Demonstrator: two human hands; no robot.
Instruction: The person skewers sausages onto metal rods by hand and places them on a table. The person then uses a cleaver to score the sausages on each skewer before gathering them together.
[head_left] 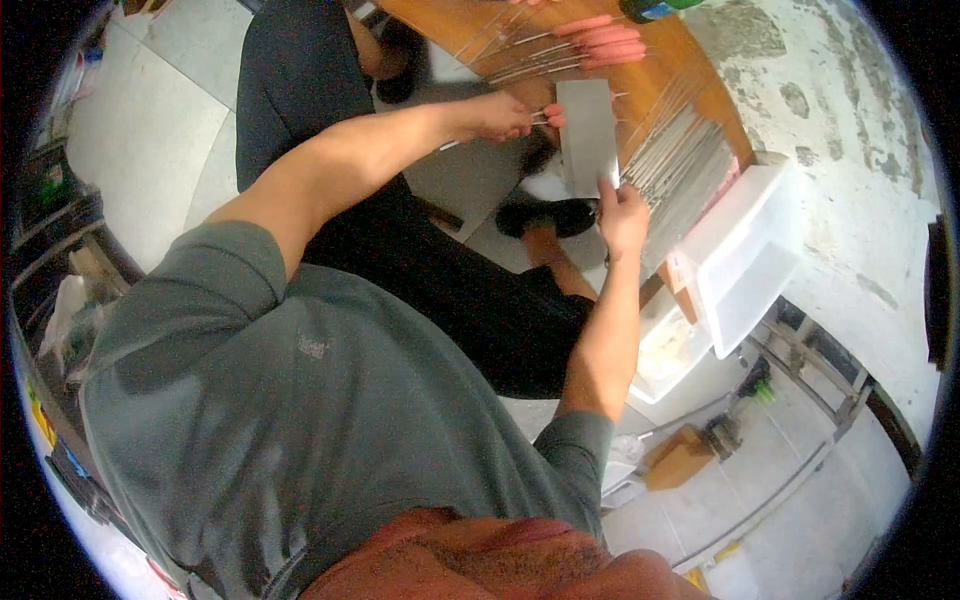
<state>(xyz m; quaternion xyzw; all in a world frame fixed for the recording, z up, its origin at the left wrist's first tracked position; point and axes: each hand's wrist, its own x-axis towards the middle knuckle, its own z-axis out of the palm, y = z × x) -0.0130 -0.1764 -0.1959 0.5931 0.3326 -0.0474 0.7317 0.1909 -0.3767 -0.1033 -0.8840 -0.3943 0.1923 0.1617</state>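
My left hand is closed around a thin skewer, its fingers pinched together. A short pink sausage piece sits on the skewer's end, close beside the blade. My right hand grips a cleaver at its lower end, with the broad grey rectangular blade pointing away from me over the table's edge; the handle is hidden in my fingers. Just right of that hand lies a thick bundle of metal skewers. Beyond the blade, several skewered pink sausages rest on the wooden table.
A white plastic bin stands at the right near the table's end, with another white container below it. A green bottle is at the far edge. My legs and dark shoes are under the work area. A cardboard box sits on the floor.
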